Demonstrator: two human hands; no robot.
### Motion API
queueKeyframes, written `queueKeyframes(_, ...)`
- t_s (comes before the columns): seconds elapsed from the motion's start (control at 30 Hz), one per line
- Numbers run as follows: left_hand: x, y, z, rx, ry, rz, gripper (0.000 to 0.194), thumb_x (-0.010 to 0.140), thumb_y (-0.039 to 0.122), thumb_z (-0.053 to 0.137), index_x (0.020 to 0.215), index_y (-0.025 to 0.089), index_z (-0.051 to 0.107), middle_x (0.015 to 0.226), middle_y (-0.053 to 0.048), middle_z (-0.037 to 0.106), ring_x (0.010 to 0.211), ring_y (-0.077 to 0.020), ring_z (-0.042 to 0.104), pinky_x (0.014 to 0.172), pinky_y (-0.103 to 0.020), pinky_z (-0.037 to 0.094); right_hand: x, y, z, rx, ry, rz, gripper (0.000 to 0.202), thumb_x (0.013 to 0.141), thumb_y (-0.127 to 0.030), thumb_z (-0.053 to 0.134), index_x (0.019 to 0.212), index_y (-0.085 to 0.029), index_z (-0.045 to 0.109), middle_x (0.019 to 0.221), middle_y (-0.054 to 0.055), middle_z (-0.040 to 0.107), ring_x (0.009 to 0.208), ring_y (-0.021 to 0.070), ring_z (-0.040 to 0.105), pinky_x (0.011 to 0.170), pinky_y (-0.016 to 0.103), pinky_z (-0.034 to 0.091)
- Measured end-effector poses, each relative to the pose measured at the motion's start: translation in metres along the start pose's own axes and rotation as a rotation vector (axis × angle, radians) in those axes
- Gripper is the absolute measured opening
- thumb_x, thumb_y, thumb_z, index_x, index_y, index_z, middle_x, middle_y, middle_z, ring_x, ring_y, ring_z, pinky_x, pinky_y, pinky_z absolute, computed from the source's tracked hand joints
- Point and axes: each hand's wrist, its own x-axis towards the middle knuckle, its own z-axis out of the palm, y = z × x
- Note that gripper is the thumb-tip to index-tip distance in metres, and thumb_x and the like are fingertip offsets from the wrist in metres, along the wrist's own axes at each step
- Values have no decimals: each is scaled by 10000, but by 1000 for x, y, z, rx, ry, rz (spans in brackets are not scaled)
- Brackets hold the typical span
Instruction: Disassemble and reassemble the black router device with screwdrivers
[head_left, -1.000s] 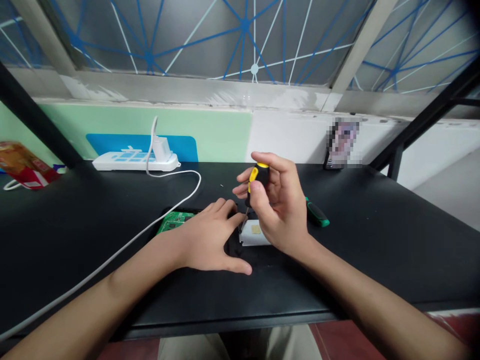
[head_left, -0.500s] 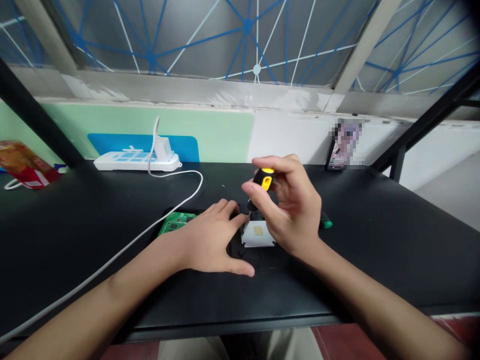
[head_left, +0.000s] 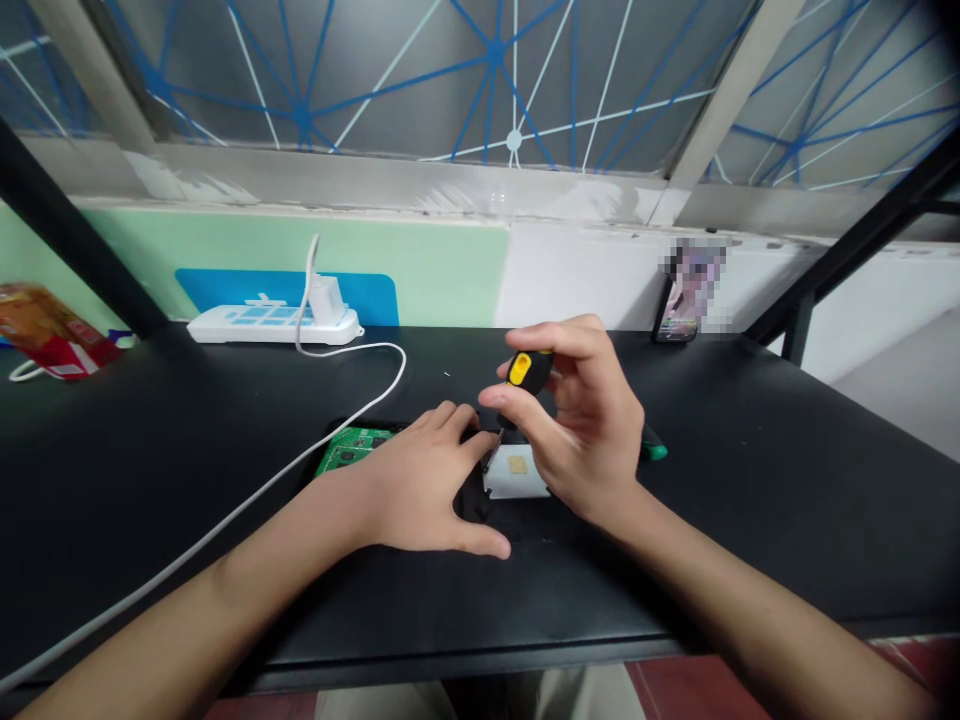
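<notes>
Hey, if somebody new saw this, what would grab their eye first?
Probably the yellow and black screwdriver near the middle, held in the right hand, its shaft slanting down by the left side of a silver plate. Next, the green circuit board left of center, partly hidden by the left hand. Blue lines cross the windows up top.

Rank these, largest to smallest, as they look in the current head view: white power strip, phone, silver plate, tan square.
1. White power strip
2. Phone and silver plate: too alike to rank; the right hand hides part of the plate.
3. Tan square
</notes>
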Motion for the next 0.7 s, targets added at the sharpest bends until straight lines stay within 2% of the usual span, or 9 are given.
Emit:
queueKeyframes(0.17, -1, 0, 2, 2, 49, 15, 799, 781, 701, 721, 1390, 223, 524, 1351, -162, 522, 1220, -420, 484, 1051, -606, 396, -1, -3, -1, 83, -79, 55, 347, 991, -222, 528, 1328, -300, 562, 1125, 40, 688, 963, 178, 695, 802, 378, 626)
queueKeyframes(0.27, -1, 0, 2, 5, 47, 11, 792, 780, 692, 728, 1387, 224, 527, 1372, -160, 507, 1191, -409, 496, 1032, -598, 412, -3, -2, -2, 144, -96, 55, 334, 1029, -259, 439, 1346, -301, 536, 1188, 40, 692, 980, 176, 706, 817, 391, 625)
queueKeyframes(0.37, -1, 0, 2, -7, 45, 12, 806, 779, 695, 726, 1394, 217, 520, 1376, -163, 506, 1218, -423, 488, 1046, -599, 397, -3, 1, -2, 106, -76, 49, 311, 989, -281, 546, 1299, -308, 563, 1201, 44, 660, 971, 184, 693, 778, 382, 616)
queueKeyframes(0.53, -1, -2, 4, -16, 54, 17, 822, 774, 712, 718, 1404, 226, 511, 1362, -162, 516, 1256, -435, 467, 1061, -599, 386, 1, 1, -4, -35, 11, -2, 361, 810, -271, 800, 1137, -301, 651, 1069, 41, 593, 941, 202, 635, 727, 370, 594)
queueKeyframes(0.6, -1, -1, 4, -15, 54, 14, 831, 769, 726, 711, 1404, 226, 512, 1347, -160, 519, 1245, -434, 470, 1060, -606, 386, 3, 0, -4, -53, 42, -32, 328, 804, -255, 806, 1102, -299, 675, 1013, 33, 597, 909, 194, 618, 707, 363, 587)
queueKeyframes(0.7, -1, 0, 2, -4, 39, 3, 808, 775, 728, 701, 1374, 210, 539, 1321, -164, 526, 1205, -424, 484, 1038, -609, 403, 1, -2, -4, -7, 20, -12, 298, 891, -214, 700, 1174, -303, 666, 1040, 36, 645, 915, 186, 645, 721, 362, 606)
